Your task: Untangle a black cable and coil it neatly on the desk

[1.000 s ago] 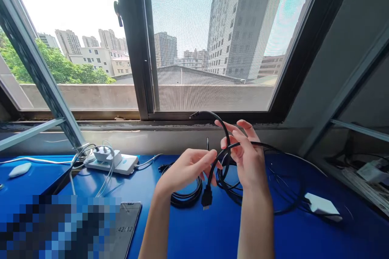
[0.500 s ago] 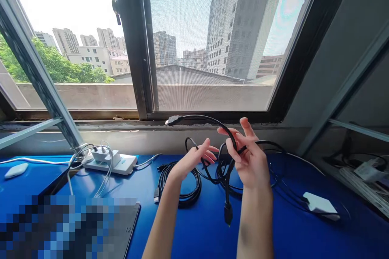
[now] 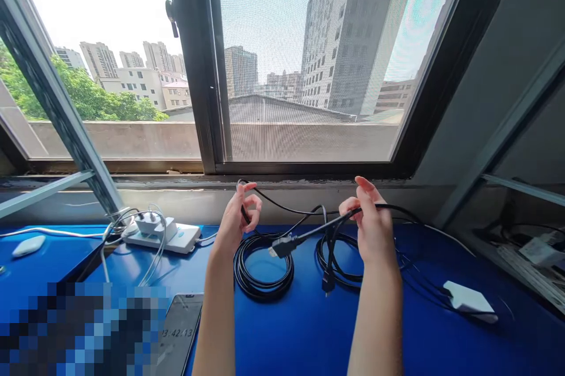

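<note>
Raised over the desk, my left hand [image 3: 233, 217] is closed on a stretch of thin black cable, which runs from its fingers toward the right. My right hand [image 3: 371, 217] grips the black cable [image 3: 322, 227] between thumb and fingers, with one finger pointing up. From the right hand a plug with a metal tip [image 3: 282, 245] sticks out to the left, above the coil. Another black plug [image 3: 327, 283] hangs down below. Behind the right hand lie loose loops of cable, partly hidden. Between my forearms a neatly wound black cable coil [image 3: 263, 293] rests on the desk.
On the blue desk [image 3: 282, 340] stand a white power strip [image 3: 183, 239] with adapters, a white box [image 3: 470, 301] at the right, and a dark-screened device [image 3: 180, 329] at front left. A white mouse-like object [image 3: 29, 246] lies far left. Metal frame posts flank the window.
My left hand has moved left and now holds cable, drawing a strand out. The plug has swung from up near the sill to lower over the coil. My right hand has shifted slightly right.
</note>
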Demonstrator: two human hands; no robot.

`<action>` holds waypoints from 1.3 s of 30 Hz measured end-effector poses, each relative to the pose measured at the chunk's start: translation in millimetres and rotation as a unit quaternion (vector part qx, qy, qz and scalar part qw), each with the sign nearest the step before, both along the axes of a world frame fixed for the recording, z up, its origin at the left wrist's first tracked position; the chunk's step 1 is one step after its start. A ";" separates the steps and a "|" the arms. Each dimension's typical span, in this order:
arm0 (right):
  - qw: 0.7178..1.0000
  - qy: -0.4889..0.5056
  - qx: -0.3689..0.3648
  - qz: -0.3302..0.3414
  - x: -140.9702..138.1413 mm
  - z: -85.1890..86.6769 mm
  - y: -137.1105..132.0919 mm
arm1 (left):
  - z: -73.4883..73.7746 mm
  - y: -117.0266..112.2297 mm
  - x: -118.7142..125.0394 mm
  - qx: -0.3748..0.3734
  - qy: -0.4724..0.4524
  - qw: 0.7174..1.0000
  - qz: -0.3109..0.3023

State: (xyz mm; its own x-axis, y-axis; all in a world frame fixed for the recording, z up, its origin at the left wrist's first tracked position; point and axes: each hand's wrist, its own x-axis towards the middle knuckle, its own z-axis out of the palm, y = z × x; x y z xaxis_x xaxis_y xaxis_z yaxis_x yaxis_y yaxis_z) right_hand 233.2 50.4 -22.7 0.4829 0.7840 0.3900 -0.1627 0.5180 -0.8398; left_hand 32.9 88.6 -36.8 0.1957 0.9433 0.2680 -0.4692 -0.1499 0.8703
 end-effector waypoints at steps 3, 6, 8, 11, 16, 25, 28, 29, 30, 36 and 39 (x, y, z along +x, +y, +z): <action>0.999 -0.021 0.027 0.010 1.7 -0.2 -1.0 | 5.7 -5.4 -9.6 0.019 -0.031 0.999 0.038; 0.999 -0.022 0.019 0.039 0.6 2.5 -6.3 | 11.8 -13.6 -15.7 0.067 -0.056 0.994 0.067; 0.997 -0.013 0.006 0.074 -1.0 4.0 -9.6 | 15.5 -19.5 -18.2 0.097 -0.061 0.991 0.070; 0.993 -0.015 -0.012 0.114 -5.1 3.9 -11.1 | 19.2 -27.3 -19.5 0.115 -0.043 0.992 0.039; 0.993 -0.049 -0.029 0.104 -13.3 2.5 -7.0 | 20.5 -35.3 -13.7 0.126 0.057 0.989 -0.050; 0.985 -0.125 -0.114 0.044 -12.4 6.7 -12.1 | 20.4 -40.2 -6.6 0.213 0.125 0.960 0.131; 0.979 -0.116 -0.143 0.082 -13.3 5.8 -13.2 | 20.1 -43.2 -6.2 0.235 0.133 0.950 0.159; 0.978 -0.115 -0.148 0.095 -14.0 5.9 -13.5 | 20.5 -44.7 -5.5 0.238 0.137 0.948 0.160; 0.976 -0.116 -0.154 0.105 -14.8 6.2 -13.8 | 21.3 -46.4 -4.5 0.240 0.142 0.947 0.158; 0.977 -0.142 -0.139 0.077 -19.1 9.6 -15.5 | 27.7 -53.3 -2.2 0.237 0.191 0.946 0.116; 0.985 -0.132 -0.105 0.021 -20.3 9.7 -14.6 | 28.4 -51.3 -4.3 0.236 0.240 0.937 0.091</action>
